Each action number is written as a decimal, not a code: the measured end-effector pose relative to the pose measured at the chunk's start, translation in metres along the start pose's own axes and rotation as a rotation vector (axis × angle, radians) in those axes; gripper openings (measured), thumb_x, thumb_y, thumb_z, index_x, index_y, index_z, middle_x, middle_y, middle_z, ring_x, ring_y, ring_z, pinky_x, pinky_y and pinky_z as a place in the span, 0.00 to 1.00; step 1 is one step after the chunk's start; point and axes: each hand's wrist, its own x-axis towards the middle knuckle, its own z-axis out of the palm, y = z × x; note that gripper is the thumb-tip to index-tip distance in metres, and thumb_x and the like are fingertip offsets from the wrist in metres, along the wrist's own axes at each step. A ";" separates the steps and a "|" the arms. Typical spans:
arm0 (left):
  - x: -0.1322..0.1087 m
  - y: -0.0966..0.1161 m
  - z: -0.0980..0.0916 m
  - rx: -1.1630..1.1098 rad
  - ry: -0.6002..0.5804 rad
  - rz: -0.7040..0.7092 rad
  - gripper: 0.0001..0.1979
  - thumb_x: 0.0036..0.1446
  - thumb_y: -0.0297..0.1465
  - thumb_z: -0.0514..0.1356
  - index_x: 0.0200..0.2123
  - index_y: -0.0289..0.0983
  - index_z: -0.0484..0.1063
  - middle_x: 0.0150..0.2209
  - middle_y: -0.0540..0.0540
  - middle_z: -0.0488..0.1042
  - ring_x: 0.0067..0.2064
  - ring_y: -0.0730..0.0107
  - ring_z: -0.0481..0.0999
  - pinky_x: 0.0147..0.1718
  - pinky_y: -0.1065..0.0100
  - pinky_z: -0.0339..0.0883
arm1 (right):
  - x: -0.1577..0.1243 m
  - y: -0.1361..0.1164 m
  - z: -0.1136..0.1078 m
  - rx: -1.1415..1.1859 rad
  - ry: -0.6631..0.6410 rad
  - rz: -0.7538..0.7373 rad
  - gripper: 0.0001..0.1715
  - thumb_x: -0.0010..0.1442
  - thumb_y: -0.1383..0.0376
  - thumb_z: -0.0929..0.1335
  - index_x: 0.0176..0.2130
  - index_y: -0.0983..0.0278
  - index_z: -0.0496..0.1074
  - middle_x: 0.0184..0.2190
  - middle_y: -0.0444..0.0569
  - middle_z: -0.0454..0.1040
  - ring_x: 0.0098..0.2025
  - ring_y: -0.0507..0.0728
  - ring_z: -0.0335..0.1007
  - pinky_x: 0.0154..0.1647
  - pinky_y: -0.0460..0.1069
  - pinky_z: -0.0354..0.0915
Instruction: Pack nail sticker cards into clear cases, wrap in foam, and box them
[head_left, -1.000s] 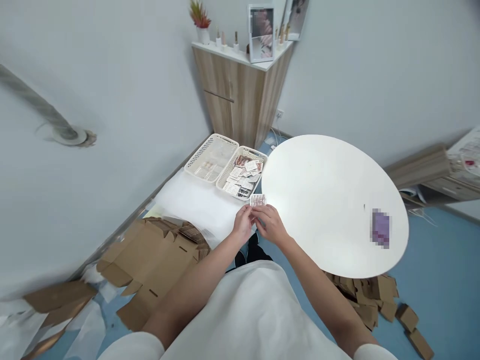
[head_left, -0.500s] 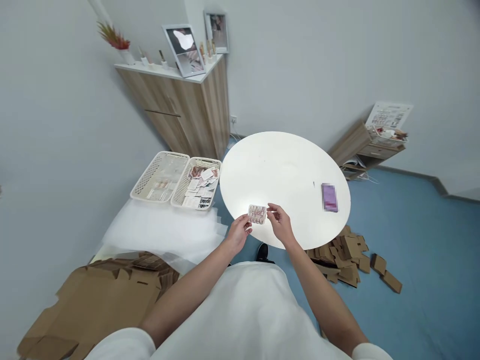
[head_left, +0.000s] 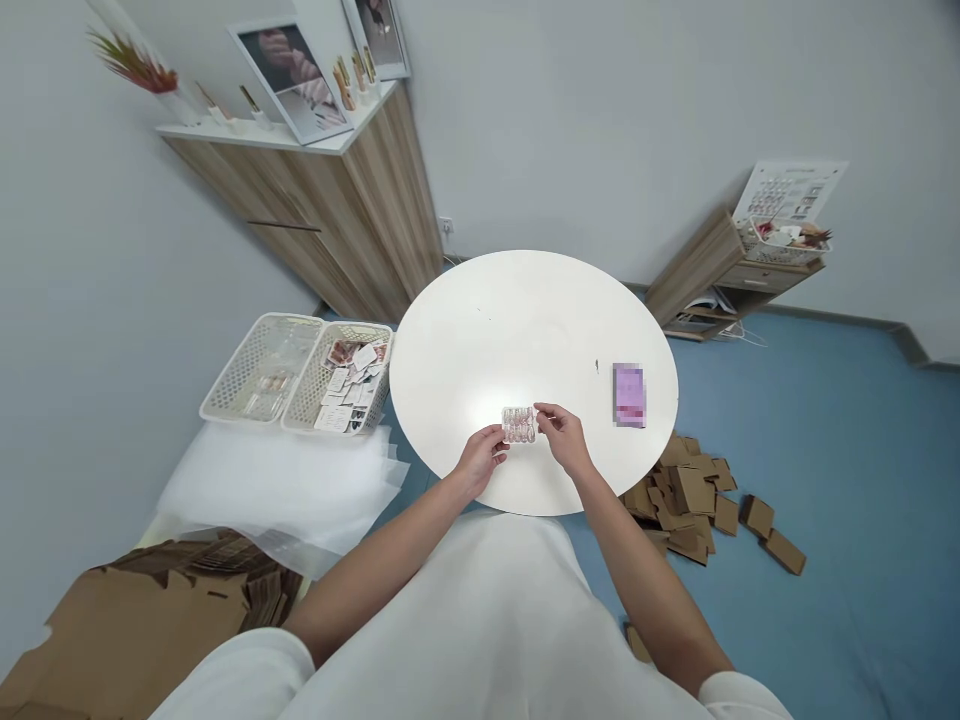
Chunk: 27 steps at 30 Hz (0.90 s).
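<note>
A small clear pack of pinkish pieces (head_left: pixel 518 424) is held over the near part of the round white table (head_left: pixel 525 340). My left hand (head_left: pixel 483 462) pinches its left end and my right hand (head_left: pixel 564 436) pinches its right end. Both hands are closed on the pack, a little above the tabletop. A purple blurred item (head_left: pixel 628 394) lies on the table to the right of my right hand.
Two white baskets (head_left: pixel 262 370) stand on the left, the right one holding several small packets (head_left: pixel 349 378). White foam sheets (head_left: pixel 277 485) and flat cardboard (head_left: pixel 142 630) lie near left. Folded small cartons (head_left: pixel 697 500) sit on the blue floor right. A wooden cabinet (head_left: pixel 337 200) stands behind.
My view has swung right from the baskets to the table. Both hands carried the pack from beside the baskets to over the table's near edge.
</note>
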 end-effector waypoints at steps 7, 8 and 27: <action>0.018 -0.009 0.020 0.059 0.051 0.012 0.13 0.43 0.37 0.62 0.34 0.37 0.72 0.33 0.47 0.71 0.31 0.76 0.68 0.30 0.72 0.58 | 0.016 0.020 -0.025 0.177 -0.027 0.093 0.18 0.48 0.59 0.66 0.40 0.62 0.68 0.28 0.42 0.64 0.25 0.48 0.63 0.34 0.50 0.64; 0.019 -0.011 0.021 0.037 0.052 0.020 0.14 0.43 0.37 0.62 0.35 0.38 0.71 0.34 0.47 0.71 0.32 0.75 0.69 0.30 0.72 0.59 | 0.016 0.022 -0.025 0.212 -0.022 0.108 0.18 0.48 0.60 0.66 0.40 0.62 0.67 0.28 0.41 0.64 0.25 0.48 0.63 0.35 0.50 0.64; 0.024 0.008 -0.008 0.457 -0.118 0.221 0.12 0.47 0.36 0.59 0.35 0.38 0.74 0.35 0.45 0.74 0.37 0.66 0.71 0.39 0.65 0.63 | 0.007 0.015 -0.010 0.085 -0.113 0.129 0.17 0.46 0.61 0.67 0.38 0.62 0.68 0.37 0.48 0.70 0.35 0.52 0.67 0.38 0.49 0.63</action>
